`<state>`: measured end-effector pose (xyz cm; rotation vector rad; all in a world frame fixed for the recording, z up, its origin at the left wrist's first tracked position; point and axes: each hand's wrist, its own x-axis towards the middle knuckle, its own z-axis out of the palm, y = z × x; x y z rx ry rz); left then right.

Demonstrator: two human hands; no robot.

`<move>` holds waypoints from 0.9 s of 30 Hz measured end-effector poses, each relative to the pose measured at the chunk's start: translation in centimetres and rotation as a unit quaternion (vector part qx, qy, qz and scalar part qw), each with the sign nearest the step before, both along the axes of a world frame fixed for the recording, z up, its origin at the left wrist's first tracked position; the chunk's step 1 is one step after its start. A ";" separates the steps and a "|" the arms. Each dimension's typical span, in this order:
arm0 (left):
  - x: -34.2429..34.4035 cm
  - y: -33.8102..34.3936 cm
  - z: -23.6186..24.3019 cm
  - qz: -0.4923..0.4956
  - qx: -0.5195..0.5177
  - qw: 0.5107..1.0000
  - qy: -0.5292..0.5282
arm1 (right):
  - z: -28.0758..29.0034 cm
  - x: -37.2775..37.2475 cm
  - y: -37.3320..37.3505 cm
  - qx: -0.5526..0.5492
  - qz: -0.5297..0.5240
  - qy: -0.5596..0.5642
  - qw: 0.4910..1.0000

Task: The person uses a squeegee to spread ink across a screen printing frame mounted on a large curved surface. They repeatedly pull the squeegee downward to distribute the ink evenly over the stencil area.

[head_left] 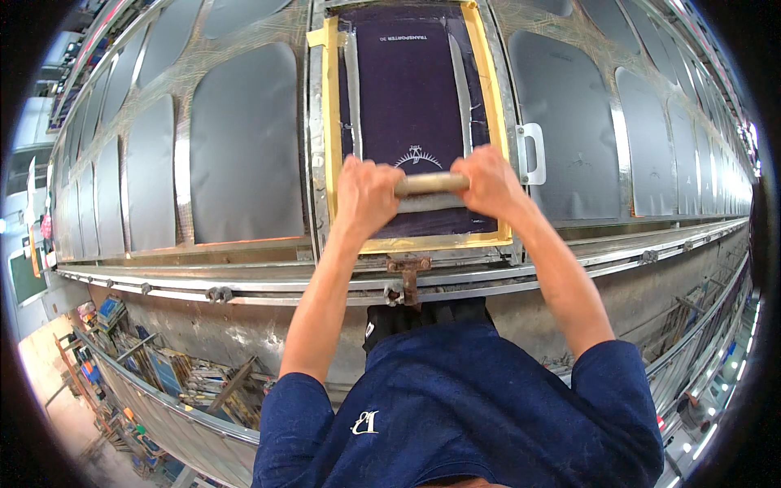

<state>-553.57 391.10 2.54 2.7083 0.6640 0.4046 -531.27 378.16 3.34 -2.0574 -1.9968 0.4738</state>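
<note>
My left hand (368, 193) and my right hand (490, 185) are both closed around the ends of a pale squeegee handle (431, 184). The squeegee lies across the near part of a dark purple printing screen (403, 89), edged with yellow tape (331, 138). Its blade is mostly hidden, and a grey band of ink (419, 203) shows just below the handle. Grey streaks (353, 81) run up both sides of the mesh. Just beyond the squeegee a white half-sun design (417, 157) shows on the screen.
Dark grey panels (246, 146) lie in rows left of the screen. More lie to the right, the nearest panel (561, 122) bearing a faint print. A white handle (533, 153) sits beside the frame. Metal rails (244, 286) run along the near edge. Tools and frames (211, 378) fill a lower-left rack.
</note>
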 end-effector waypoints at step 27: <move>-19.3 5.0 3.2 0.050 0.039 0.998 -0.015 | -2.7 -5.5 8.5 0.173 -0.437 0.248 0.847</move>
